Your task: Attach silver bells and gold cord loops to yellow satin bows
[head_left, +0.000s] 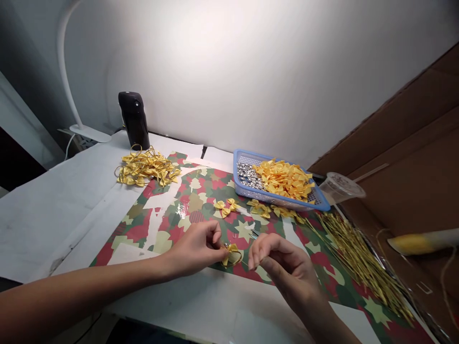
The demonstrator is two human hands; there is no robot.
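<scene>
Thumb and fingertips of my left hand [201,246] pinch a yellow ribbon bow [231,253] just above the patterned sheet. A short loop of gold cord curves out from the bow's right side. My right hand [287,267] is just to the right, its thumb and fingers closed in a pinch; whatever lies between them is too small to make out. Pointed metal tips [254,234] show behind the right fingers, and I cannot tell whether that hand holds them. Beyond the hands lie a few loose yellow bows [226,208] and further bows [259,209].
A blue basket [283,203] holds yellow bows and silvery pieces. Bows with cord loops [147,167] are piled by a black bottle-shaped object [134,119]. Gold cords [366,263] lie at right near a clear plastic cup [340,187]. A white lamp [66,76] stands at left.
</scene>
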